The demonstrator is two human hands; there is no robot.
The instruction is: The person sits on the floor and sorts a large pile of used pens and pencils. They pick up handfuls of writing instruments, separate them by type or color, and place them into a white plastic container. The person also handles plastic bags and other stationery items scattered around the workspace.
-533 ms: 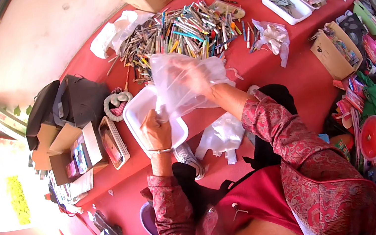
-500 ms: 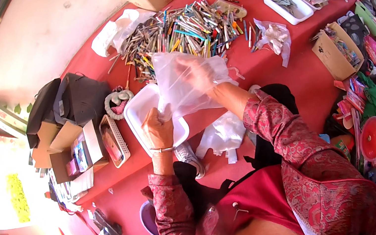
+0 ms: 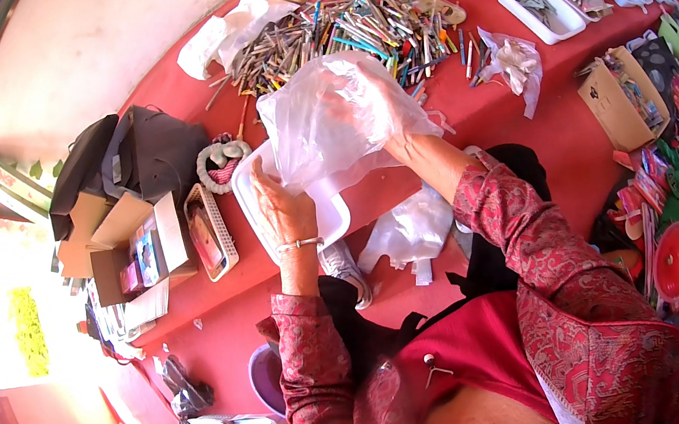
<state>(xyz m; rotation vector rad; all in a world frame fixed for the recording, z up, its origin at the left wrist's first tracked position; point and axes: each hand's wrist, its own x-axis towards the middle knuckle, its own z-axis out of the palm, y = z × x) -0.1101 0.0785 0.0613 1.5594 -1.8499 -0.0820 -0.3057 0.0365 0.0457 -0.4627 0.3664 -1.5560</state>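
Red surface (image 3: 481, 11), perhaps painted, spreads beyond the bag (image 3: 319, 120).

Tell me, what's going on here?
A person is handling a clear plastic bag. The right hand shows through the plastic, and the left hand is at the bag's edge, above a white tray. Beyond the bag, a big pile of pens lies spread on a red surface.
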